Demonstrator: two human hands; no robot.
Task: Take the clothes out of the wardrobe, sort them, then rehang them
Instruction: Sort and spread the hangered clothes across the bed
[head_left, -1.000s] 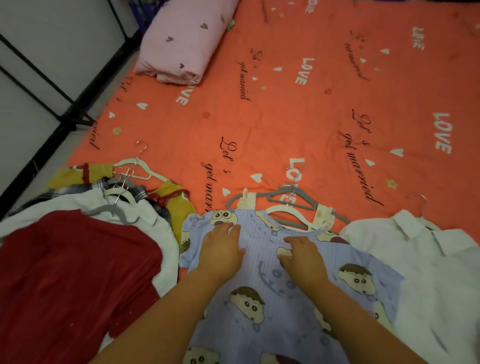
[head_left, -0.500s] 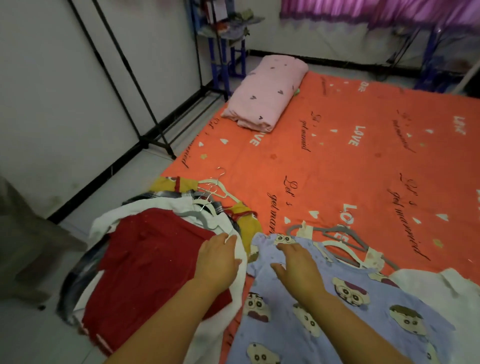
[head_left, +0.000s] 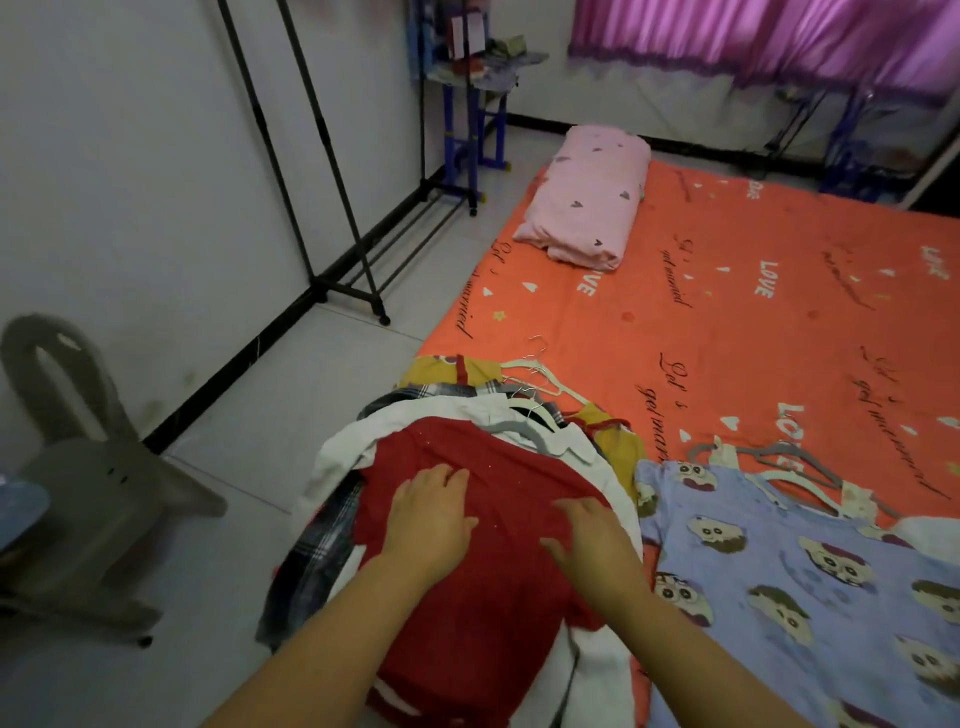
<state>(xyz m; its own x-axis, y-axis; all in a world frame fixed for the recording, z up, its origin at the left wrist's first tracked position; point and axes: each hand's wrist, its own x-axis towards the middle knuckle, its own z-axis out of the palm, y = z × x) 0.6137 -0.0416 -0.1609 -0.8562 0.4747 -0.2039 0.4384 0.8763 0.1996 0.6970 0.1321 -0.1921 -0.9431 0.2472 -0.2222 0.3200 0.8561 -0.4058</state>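
- Fingers (head_left: 447, 478) of the left hand (head_left: 431, 519) and right hand (head_left: 592, 540) lie spread and relaxed on the red garment (head_left: 498, 597), gripping nothing.
- 0.5 s ago the right hand was on the lavender cartoon shirt (head_left: 779, 571); now both hands are further left, on the red garment.
- That red garment tops the pile (head_left: 415, 421) of clothes on hangers (head_left: 540, 384) at the bed (head_left: 727, 312) edge, just beside the lavender cartoon shirt.
- Both forearms reach forward, palms down.
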